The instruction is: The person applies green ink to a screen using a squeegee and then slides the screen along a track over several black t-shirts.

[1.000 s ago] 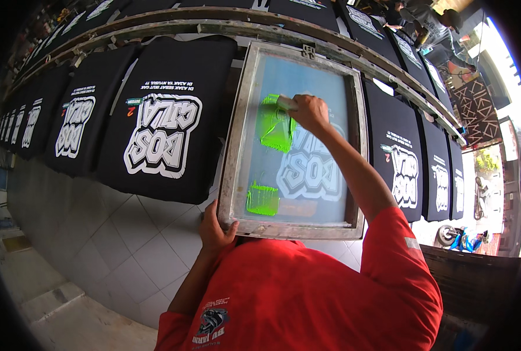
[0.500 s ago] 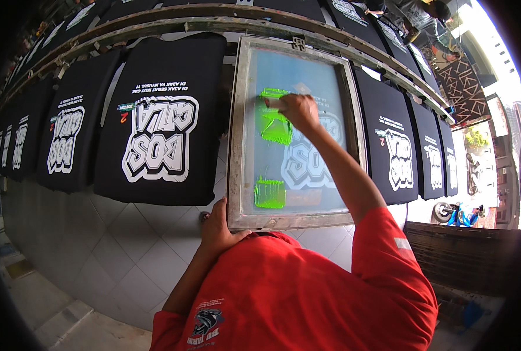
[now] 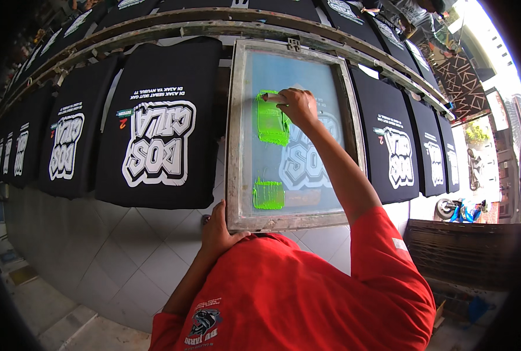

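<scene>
A wooden-framed printing screen [image 3: 233, 175] lies in front of me, its bluish mesh showing mirrored lettering. My right hand [image 3: 300, 106] is closed around a small squeegee [image 3: 274, 99], whose edge is at the upper end of a bright green ink patch [image 3: 272, 123]. Lower on the mesh sits a second green ink patch [image 3: 268, 195]. At the frame's near left corner, my left hand [image 3: 218, 229] grips the wood, fingers along the side and thumb along the near edge. The squeegee's blade is mostly hidden.
Black printed shirts hang on boards to the left [image 3: 158, 134] and right [image 3: 389, 140]. A long rail [image 3: 196, 26] runs behind the screen, with another row of shirts beyond. At far right stand a blue motorcycle [image 3: 464, 210] and a slatted brown panel [image 3: 448, 248].
My right hand and the squeegee have shifted slightly up the mesh, and the squeegee is angled differently. The upper green patch looks smoother. My left hand stays at the corner.
</scene>
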Tool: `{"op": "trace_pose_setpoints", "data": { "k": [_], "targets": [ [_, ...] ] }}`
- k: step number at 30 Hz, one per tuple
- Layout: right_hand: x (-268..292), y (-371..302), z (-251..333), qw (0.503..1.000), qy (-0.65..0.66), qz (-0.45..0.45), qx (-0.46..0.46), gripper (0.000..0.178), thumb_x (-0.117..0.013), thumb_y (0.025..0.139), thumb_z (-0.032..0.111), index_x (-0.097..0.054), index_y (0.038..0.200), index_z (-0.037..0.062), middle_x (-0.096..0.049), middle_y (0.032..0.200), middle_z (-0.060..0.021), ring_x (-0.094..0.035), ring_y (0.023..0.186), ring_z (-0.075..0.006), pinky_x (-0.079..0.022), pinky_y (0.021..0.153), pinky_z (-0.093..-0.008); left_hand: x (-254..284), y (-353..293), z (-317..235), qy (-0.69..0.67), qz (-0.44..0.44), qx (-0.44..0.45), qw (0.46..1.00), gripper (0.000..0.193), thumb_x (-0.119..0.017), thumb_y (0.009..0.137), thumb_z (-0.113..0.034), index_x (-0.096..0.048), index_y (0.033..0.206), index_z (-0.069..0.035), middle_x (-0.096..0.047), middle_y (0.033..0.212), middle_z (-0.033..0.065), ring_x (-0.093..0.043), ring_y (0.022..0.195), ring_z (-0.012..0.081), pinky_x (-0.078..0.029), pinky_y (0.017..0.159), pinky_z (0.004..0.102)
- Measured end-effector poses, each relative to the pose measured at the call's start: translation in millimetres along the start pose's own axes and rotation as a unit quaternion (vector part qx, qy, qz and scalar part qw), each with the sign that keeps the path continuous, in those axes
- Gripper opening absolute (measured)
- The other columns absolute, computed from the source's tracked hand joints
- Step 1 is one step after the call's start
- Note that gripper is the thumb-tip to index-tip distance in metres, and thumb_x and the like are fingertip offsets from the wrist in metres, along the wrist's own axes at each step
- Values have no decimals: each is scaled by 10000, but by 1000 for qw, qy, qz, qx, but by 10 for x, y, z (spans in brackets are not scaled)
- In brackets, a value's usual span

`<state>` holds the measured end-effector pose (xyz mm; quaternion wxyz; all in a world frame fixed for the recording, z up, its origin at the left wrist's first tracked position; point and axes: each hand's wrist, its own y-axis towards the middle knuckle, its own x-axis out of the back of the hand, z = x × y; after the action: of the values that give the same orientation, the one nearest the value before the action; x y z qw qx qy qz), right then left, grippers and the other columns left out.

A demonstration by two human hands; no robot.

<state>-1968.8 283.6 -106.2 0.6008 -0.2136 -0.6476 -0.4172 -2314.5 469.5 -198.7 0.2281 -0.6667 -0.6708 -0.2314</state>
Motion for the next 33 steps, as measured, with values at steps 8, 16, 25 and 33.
{"op": "trace_pose_setpoints", "data": {
  "k": [8,16,25,33],
  "targets": [
    [-163,-688,286,999,-5,-16,34,54,-647,685,121,-600,711,119,-625,724,-42,-619,733,-241,-451,710,-383,-16,10,10,-21,20,56,998,1094,-794,592,-525,-269,1355,57,-385,1355,258,-428,1239,377,-399,987,437],
    [250,-157,88,998,7,62,-8,196,-740,680,225,-655,813,110,-653,776,-65,-626,742,-283,-482,700,-400,-18,-1,-26,-25,7,43,999,1088,-796,595,-500,-262,1363,55,-386,1358,254,-436,1232,379,-410,971,442],
    [-255,-742,181,996,8,-54,70,200,-742,623,168,-658,804,156,-634,748,-38,-605,726,-233,-437,682,-375,-35,-10,-16,-8,2,52,999,1143,-813,575,-516,-228,1388,35,-405,1344,236,-458,1216,372,-425,967,409],
    [132,-122,-6,998,4,-4,56,172,-728,686,196,-650,813,111,-629,762,-61,-615,727,-278,-474,711,-393,-20,-9,-3,2,3,41,999,1145,-805,569,-548,-247,1383,33,-405,1343,239,-454,1219,374,-417,976,410]
  ]
}}
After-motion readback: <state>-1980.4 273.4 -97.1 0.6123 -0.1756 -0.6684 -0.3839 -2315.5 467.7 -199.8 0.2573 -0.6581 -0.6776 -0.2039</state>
